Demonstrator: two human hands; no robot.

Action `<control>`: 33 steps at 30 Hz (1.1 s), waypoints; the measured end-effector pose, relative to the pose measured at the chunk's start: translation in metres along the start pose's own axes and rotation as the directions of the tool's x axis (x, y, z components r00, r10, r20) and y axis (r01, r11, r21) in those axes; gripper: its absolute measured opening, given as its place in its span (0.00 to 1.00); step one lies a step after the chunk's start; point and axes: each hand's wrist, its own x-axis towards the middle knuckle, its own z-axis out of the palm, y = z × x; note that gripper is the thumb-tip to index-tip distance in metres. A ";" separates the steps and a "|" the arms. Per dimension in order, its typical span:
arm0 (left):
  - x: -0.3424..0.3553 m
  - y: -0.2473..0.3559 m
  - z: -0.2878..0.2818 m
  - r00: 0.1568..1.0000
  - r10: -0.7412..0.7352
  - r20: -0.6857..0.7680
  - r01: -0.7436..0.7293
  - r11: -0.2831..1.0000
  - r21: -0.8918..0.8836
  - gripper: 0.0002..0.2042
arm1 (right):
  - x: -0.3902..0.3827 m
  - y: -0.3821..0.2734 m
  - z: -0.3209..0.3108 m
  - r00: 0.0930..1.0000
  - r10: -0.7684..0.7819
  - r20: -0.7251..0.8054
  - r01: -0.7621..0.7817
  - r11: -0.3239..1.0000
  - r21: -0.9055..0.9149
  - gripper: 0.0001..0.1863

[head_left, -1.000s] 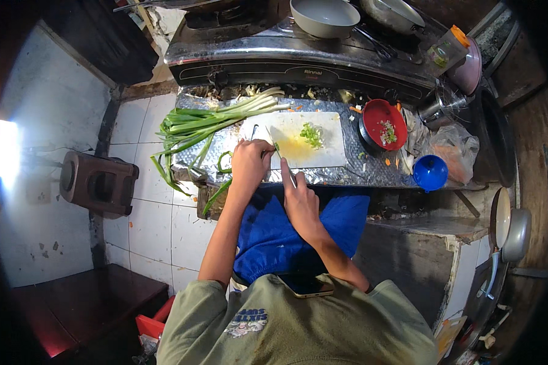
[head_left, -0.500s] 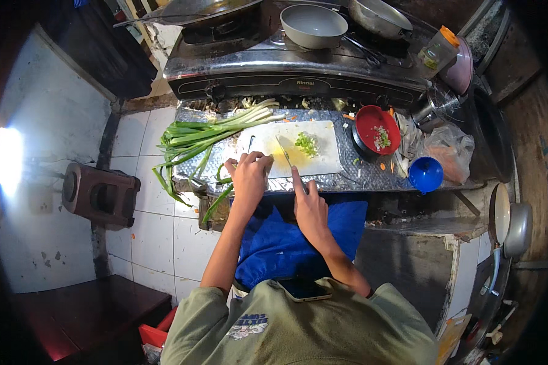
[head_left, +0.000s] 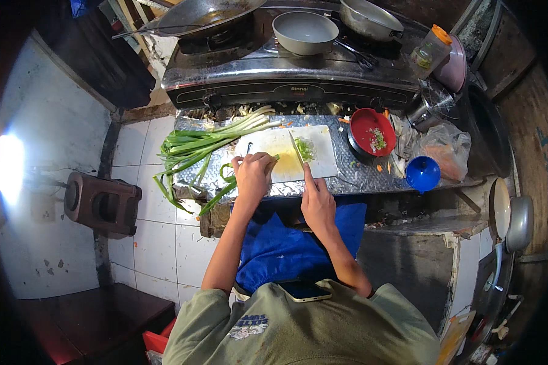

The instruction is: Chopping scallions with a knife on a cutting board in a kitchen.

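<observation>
My left hand (head_left: 252,175) curls down, pinching a spring onion stalk (head_left: 273,159) on the white cutting board (head_left: 319,159). My right hand (head_left: 316,204), forefinger extended, grips the knife (head_left: 296,151) beside chopped greens (head_left: 305,149).

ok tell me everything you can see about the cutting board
The cutting board is a white, plastic-looking rectangle with a yellowish stain in the middle, lying flat on the foil-covered counter before the stove. Chopped greens sit on it. The left hand rests on its near-left edge; the right hand's knife lies across it.
</observation>
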 end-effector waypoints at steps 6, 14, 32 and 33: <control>0.001 -0.001 -0.003 1.000 -0.006 0.016 0.007 1.000 -0.031 0.04 | -0.003 0.001 -0.001 0.998 0.036 0.044 -0.037 0.999 0.032 0.35; 0.004 -0.001 -0.003 0.999 0.034 -0.028 -0.035 0.998 -0.059 0.03 | -0.003 -0.006 -0.001 0.994 0.063 0.091 -0.047 0.984 -0.170 0.35; 0.004 -0.007 0.001 0.997 0.060 -0.045 -0.063 0.996 -0.069 0.04 | -0.014 -0.016 0.018 0.990 -0.046 0.134 0.053 0.997 -0.055 0.40; 0.004 -0.008 0.001 0.997 0.059 -0.044 -0.062 0.996 -0.070 0.04 | -0.014 -0.016 0.018 0.990 -0.045 0.135 0.053 0.997 -0.055 0.40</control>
